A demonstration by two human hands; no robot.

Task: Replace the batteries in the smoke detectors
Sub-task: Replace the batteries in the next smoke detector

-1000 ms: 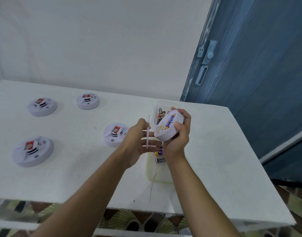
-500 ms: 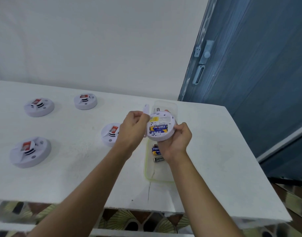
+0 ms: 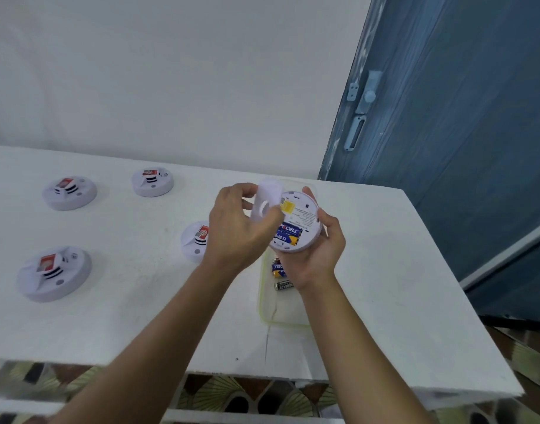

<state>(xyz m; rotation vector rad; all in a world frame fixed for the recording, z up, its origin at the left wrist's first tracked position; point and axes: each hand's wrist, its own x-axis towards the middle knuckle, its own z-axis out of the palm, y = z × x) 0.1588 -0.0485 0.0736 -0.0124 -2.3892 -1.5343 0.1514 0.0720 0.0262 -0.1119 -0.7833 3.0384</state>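
In right hand (image 3: 317,258), smoke detector (image 3: 307,214) (blue batteries (image 3: 288,234) inside); in left hand (image 3: 235,234), cover (image 3: 267,200)

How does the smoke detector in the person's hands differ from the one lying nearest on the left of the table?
The held detector is gripped in the right hand; the near-left detector lies on the table. The held detector shows its back with blue batteries exposed; the near-left detector shows its red-labelled front. Both are round and white.
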